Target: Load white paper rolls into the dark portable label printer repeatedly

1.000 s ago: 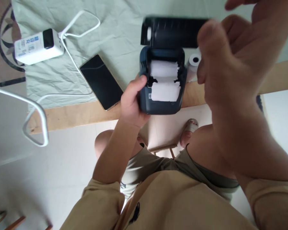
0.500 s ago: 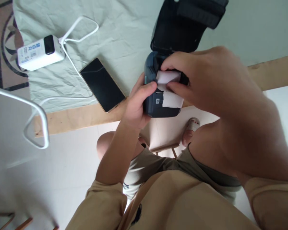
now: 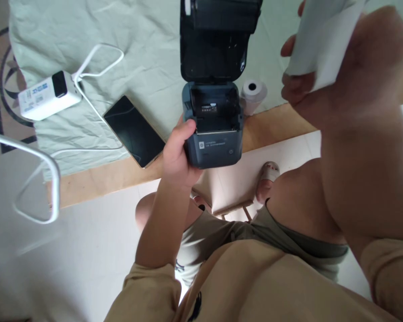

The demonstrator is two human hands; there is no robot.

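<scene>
Wooden bench edge with pale cloth: left hand point(image 3: 177, 152) grips the small printer point(image 3: 213, 134) by its side, lid open, bay bare; right hand point(image 3: 349, 67) pinches light, floppy paper point(image 3: 322, 40) up right — probably tears easily, hold flat.

A black phone point(image 3: 133, 131) lies face up on the wrinkled pale green cloth point(image 3: 144, 49), near the wooden table edge point(image 3: 100, 176). Farther left sits a white charger block point(image 3: 47, 95), its white cable point(image 3: 97, 62) looping across the cloth. A small paper roll point(image 3: 253, 94) stands at the cloth's edge.
</scene>
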